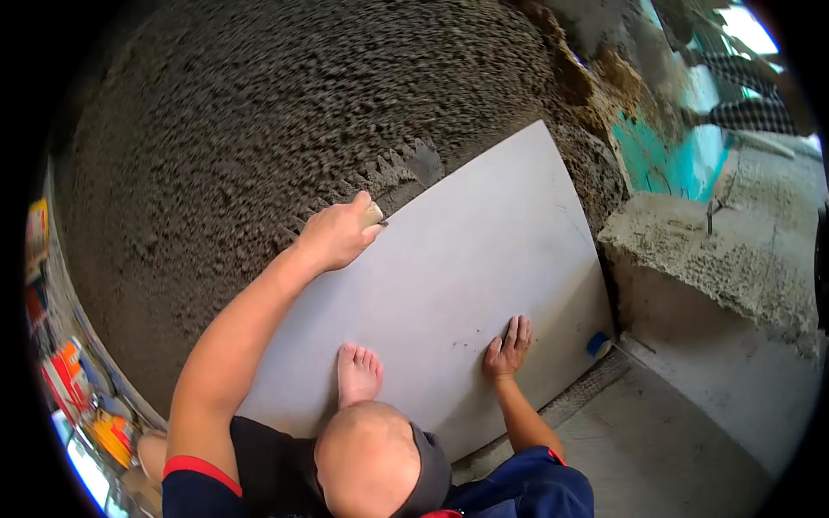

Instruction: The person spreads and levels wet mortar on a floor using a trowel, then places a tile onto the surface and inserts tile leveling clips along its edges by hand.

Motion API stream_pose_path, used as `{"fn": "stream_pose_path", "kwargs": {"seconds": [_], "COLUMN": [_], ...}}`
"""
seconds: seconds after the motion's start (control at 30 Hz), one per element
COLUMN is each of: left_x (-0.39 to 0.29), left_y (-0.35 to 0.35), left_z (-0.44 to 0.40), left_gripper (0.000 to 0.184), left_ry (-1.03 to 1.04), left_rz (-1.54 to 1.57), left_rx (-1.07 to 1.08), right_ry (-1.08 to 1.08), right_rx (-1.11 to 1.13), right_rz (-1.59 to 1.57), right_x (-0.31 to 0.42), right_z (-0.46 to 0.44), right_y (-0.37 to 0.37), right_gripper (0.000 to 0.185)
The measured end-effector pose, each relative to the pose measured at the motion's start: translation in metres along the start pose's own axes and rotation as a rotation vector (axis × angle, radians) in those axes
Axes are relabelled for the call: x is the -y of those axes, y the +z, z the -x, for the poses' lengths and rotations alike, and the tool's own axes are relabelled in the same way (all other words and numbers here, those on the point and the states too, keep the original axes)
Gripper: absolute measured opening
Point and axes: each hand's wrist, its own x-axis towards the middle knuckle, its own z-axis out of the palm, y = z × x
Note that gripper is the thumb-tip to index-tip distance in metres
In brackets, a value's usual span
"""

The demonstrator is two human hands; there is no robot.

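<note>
My left hand is closed around the pale handle of a trowel. The grey blade lies on rough mortar along the upper left edge of a large light-grey tile. Part of the handle is hidden by my fingers. Flat on the tile, toward its lower right side, rests my right hand, fingers stretched out and holding nothing. My bare foot stands on the tile between the two hands, and my bent knee covers part of the near edge.
Bumpy dark mortar spreads beyond the tile. A small blue-and-white round object sits by the tile's right corner. To the right rises a rough concrete ledge. Another person's checkered trousers show top right; red-and-white packaging lies left.
</note>
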Motion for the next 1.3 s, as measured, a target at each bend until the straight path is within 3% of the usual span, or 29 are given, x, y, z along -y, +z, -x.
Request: {"fn": "stream_pose_path", "kwargs": {"seconds": [0.23,0.3,0.4,0.5,0.63,0.7,0.77,1.07,1.3], "left_x": [0.067,0.082,0.104,0.131,0.173,0.193,0.217,0.319,0.389], "left_y": [0.005,0.007,0.004,0.005,0.011,0.009,0.006,0.011,0.008], "left_z": [0.078,0.100,0.131,0.163,0.209,0.231,0.261,0.382,0.478], "left_gripper": [0.042,0.039,0.040,0.042,0.046,0.047,0.047,0.055,0.059], "left_ry": [-0.016,-0.037,-0.079,-0.115,-0.177,-0.202,-0.237,-0.328,-0.414], "left_rz": [-0.014,-0.026,-0.016,-0.002,0.004,-0.001,0.002,-0.039,-0.086], "left_rx": [0.017,0.020,0.025,0.023,0.058,0.082,0.083,0.109,0.169], "right_ry": [0.002,0.217,0.331,0.400,0.339,0.466,0.402,0.366,0.232], "right_rx": [-0.063,-0.065,-0.071,0.009,0.036,0.156,0.158,0.333,0.375], "right_rz": [0.020,-0.029,-0.071,-0.069,-0.125,-0.069,-0.119,-0.130,-0.098], "right_x": [0.015,0.032,0.049,0.061,0.054,0.050,0.027,0.060,0.140], "right_z": [-0.003,-0.002,-0.009,-0.015,-0.018,-0.023,-0.014,-0.031,-0.052], "right_y": [0.014,0.017,0.021,0.014,0.011,0.006,0.021,0.002,-0.051], "right_gripper": [0.064,0.067,0.070,0.073,0.077,0.080,0.081,0.077,0.073]}}
